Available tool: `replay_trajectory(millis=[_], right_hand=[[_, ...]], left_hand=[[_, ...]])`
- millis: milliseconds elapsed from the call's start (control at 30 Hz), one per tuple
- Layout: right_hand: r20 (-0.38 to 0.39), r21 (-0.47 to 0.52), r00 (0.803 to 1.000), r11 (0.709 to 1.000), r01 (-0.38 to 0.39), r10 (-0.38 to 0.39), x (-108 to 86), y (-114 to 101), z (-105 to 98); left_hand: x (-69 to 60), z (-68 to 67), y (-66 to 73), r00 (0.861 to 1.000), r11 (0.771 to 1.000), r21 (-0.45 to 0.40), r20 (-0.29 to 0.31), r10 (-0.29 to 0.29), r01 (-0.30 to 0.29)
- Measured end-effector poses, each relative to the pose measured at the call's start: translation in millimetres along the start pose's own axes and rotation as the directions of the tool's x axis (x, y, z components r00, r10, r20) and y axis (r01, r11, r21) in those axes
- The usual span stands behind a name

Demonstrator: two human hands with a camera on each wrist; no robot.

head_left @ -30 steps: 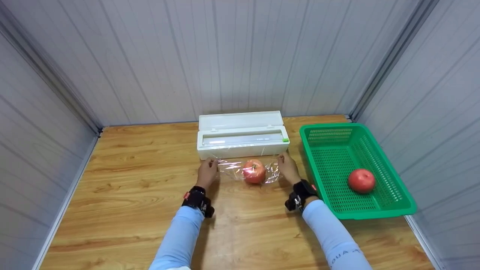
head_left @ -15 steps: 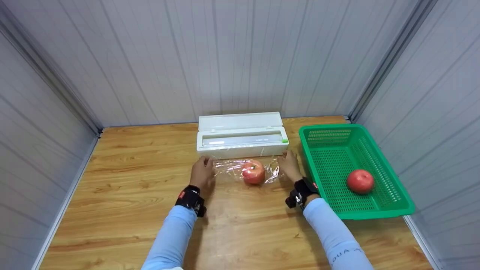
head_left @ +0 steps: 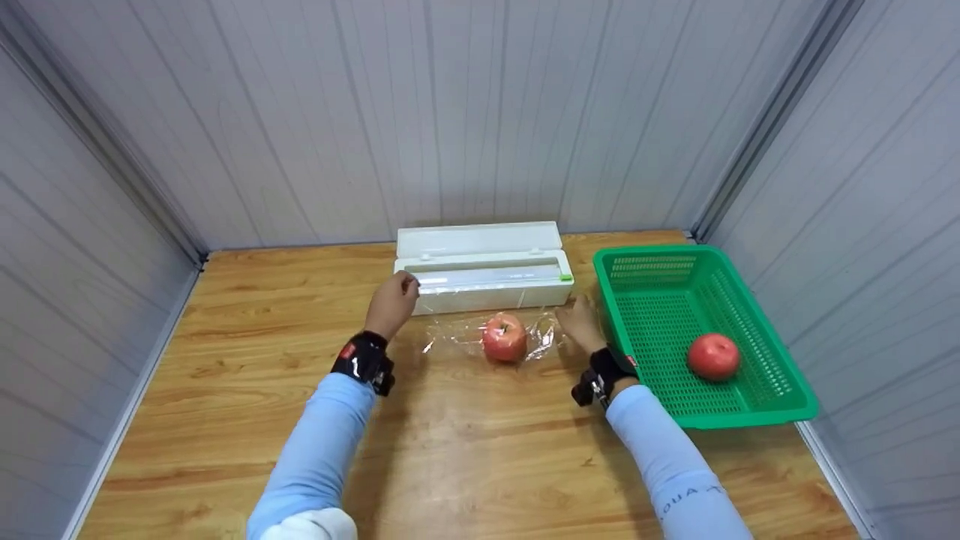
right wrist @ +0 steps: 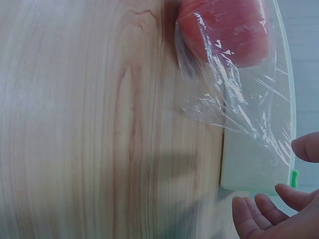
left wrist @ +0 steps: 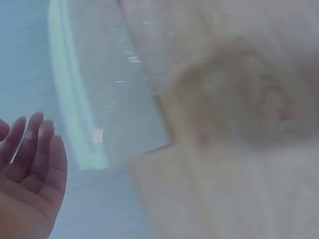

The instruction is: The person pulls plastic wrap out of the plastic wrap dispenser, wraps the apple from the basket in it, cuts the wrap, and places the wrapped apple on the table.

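A red apple [head_left: 504, 339] sits on the wooden table in front of a white cling film box [head_left: 480, 301] with its lid up. Clear cling film [head_left: 543, 339] lies over the apple and spreads out to both sides. My left hand [head_left: 391, 306] is at the box's left end, fingers loosely bent; the left wrist view shows them apart from the film. My right hand [head_left: 579, 324] is beside the film's right end, near the box's front corner. In the right wrist view its thumb and fingers stand apart, close to the film's edge, with nothing visibly pinched.
A green plastic basket [head_left: 652, 409] stands to the right, with another red apple [head_left: 713, 357] inside. A green slider [head_left: 566, 278] is at the box's right end. Pale panel walls [head_left: 480, 112] enclose the table at the back and sides.
My left hand has left the film's left end and moved up and left to the end of the box. The film there has sagged. My right hand has barely moved.
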State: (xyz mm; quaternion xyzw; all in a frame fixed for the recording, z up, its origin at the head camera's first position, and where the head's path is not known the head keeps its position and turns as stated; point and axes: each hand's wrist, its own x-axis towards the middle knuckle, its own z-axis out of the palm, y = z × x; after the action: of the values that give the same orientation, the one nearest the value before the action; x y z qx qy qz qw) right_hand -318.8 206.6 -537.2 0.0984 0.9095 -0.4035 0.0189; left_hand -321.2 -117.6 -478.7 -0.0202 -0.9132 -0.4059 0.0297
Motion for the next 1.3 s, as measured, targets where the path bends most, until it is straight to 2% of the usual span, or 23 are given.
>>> replay_trajectory(millis=[167, 267, 367, 533, 667, 733, 800, 900, 1033, 1167, 1300], right_hand=[[0.025, 0.063, 1.000, 0.998, -0.002, 0.000, 3.0, -1.6, -0.6], [0.034, 0.114, 0.999, 0.993, -0.010, 0.006, 3.9, -2.2, 0.7], [0.016, 0.122, 1.000, 0.993, 0.005, -0.007, 5.0, -2.5, 2.2], [-0.040, 0.065, 0.996, 0.995, 0.079, -0.076, 4.0, -1.7, 4.7], [-0.064, 0.113, 0.993, 0.988, 0.107, -0.100, 2.3, -0.6, 8.2], [-0.071, 0.143, 0.994, 0.985, 0.092, -0.083, 0.8, 0.5, 9.5], [-0.071, 0.166, 0.996, 0.984, 0.071, -0.059, -0.6, 1.8, 10.9], [-0.083, 0.151, 0.996, 0.987, 0.055, -0.043, -1.9, 4.4, 12.5], [-0.108, 0.118, 0.991, 0.989, 0.085, -0.073, -0.7, 5.4, 12.6], [-0.094, 0.093, 0.994, 0.994, 0.066, -0.057, 0.4, 7.5, 13.9], [-0.078, 0.090, 0.996, 0.995, 0.041, -0.034, 0.2, 12.4, 17.2]], left_hand=[[13.0, -13.7, 30.2, 0.991, 0.990, 0.050, 0.044, 0.127, -0.129], [20.3, -18.7, 50.8, 0.973, 0.969, 0.084, 0.042, 0.229, -0.231], [26.7, -19.8, 71.8, 0.959, 0.950, 0.129, 0.063, 0.278, -0.284], [33.9, -8.5, 103.0, 0.947, 0.921, 0.229, 0.131, 0.293, -0.316], [36.1, 7.1, 123.1, 0.925, 0.886, 0.271, 0.164, 0.343, -0.377], [35.5, 14.3, 131.5, 0.912, 0.868, 0.283, 0.174, 0.371, -0.408], [34.5, 20.9, 137.9, 0.900, 0.853, 0.291, 0.193, 0.390, -0.432], [31.8, 29.0, 144.2, 0.887, 0.838, 0.296, 0.220, 0.406, -0.457], [28.3, 36.7, 147.9, 0.870, 0.815, 0.310, 0.224, 0.439, -0.490], [25.0, 44.6, 145.5, 0.860, 0.798, 0.322, 0.221, 0.461, -0.510], [19.5, 56.2, 139.5, 0.858, 0.797, 0.317, 0.229, 0.461, -0.513]])
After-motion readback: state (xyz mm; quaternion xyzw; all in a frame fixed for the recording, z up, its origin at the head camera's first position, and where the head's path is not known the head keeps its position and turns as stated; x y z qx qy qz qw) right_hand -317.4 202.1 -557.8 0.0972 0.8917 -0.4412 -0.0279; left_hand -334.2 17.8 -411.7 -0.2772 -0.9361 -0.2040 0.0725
